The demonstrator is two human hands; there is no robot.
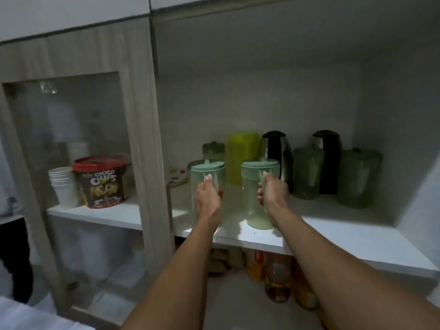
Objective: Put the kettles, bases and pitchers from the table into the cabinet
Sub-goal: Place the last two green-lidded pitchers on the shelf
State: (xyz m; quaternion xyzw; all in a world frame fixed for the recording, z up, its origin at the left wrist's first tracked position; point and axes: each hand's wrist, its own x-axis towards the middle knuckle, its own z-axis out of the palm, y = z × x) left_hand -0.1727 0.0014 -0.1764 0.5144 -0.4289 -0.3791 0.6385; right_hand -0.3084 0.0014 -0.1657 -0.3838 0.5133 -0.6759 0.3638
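**Checker:** Report grip, nearest item first.

**Operator:** My left hand [206, 198] is curled round the handle of the left pale green pitcher [198, 184], thumb lying up the handle. My right hand [273, 194] is wrapped the same way round the handle of the right pale green pitcher [253, 206]. Both fists are fully closed on those handles and hold nothing else.

**Checker:** Position of the load?

**Operator:** Both stand upright, side by side and apart, at the near edge of the cabinet shelf [345, 239]. The right one appears to rest on the board. My forearm hides the left one's base.

**Checker:** Handling properties?

**Operator:** By my estimate, thin translucent plastic, lidded, with no liquid level visible. That makes them light and fairly stiff, but easily tipped. Take hold at the handle only, because the smooth wall would slip.

**Checker:** Clearance beyond?

**Operator:** Just behind is a yellow pitcher [242, 158]. Further right are a middle green pitcher [307, 172] and a far-right green pitcher [358, 177]. Against the back wall stand the left kettle [275, 148] and the right kettle [329, 158]. Push in slowly, since contact could topple that row.
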